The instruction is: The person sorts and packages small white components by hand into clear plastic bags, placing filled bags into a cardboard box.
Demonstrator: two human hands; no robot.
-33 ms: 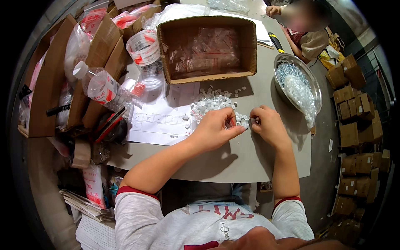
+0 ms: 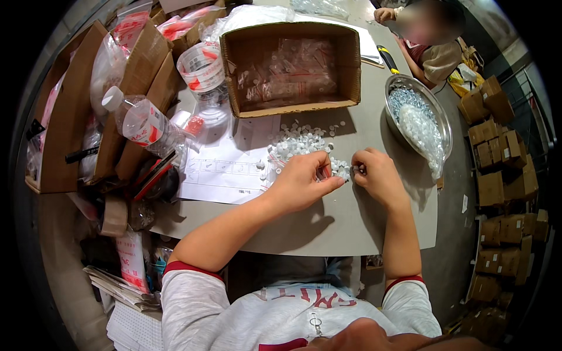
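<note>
My left hand (image 2: pixel 304 180) is closed beside a heap of small white plastic discs (image 2: pixel 298 140). Its thumb and forefinger grip what looks like a small clear zip bag with a red edge (image 2: pixel 320 173), mostly hidden by the fingers. Just right of it, my right hand (image 2: pixel 374 175) curls with fingertips pinched together. Small pale pieces show between those fingers, too hidden to name. The two hands are close but apart, low over the table. More discs (image 2: pixel 339 168) lie between them, and a few are scattered on the printed sheet (image 2: pixel 222 175).
Beyond the heap stands an open cardboard box (image 2: pixel 293 108) holding clear bags. A metal bowl (image 2: pixel 448 137) with screws and a bag of white parts sits right. Left are a plastic bottle (image 2: pixel 143 124), a clear jar (image 2: pixel 202 70) and cartons (image 2: pixel 70 117). Another person (image 2: pixel 439 61) sits at far right.
</note>
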